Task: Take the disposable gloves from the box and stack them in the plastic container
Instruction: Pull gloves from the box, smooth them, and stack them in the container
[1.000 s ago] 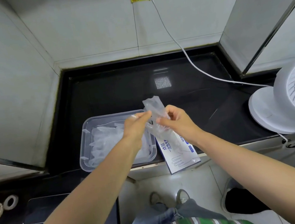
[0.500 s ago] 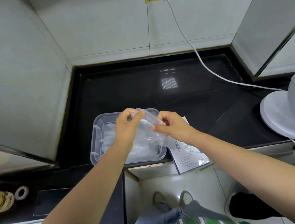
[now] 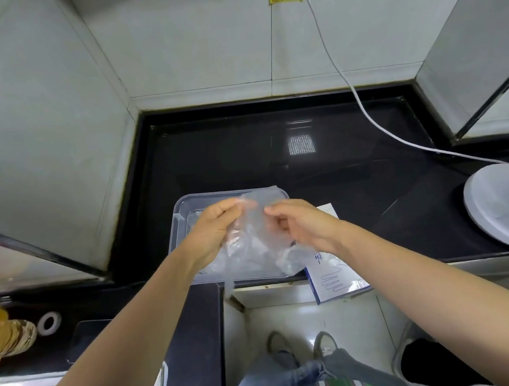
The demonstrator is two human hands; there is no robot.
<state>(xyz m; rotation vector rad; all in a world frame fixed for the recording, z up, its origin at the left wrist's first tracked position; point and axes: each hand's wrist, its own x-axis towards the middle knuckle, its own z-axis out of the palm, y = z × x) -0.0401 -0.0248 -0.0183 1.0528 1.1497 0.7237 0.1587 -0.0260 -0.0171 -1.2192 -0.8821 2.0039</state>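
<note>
Left hand [image 3: 214,229] and right hand [image 3: 301,224] each pinch the top edge of one clear disposable glove [image 3: 255,224] — it hangs between them, directly above the plastic container [image 3: 178,230]. Glove box [image 3: 335,275] lies just right of the container — overhanging the black counter [image 3: 242,156] edge.

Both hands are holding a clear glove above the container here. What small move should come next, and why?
Probably lower the glove flat into the plastic container, then let go. The left hand and right hand pinch its upper edge, spread wide, directly over the container, where other gloves seem to lie already.
</note>
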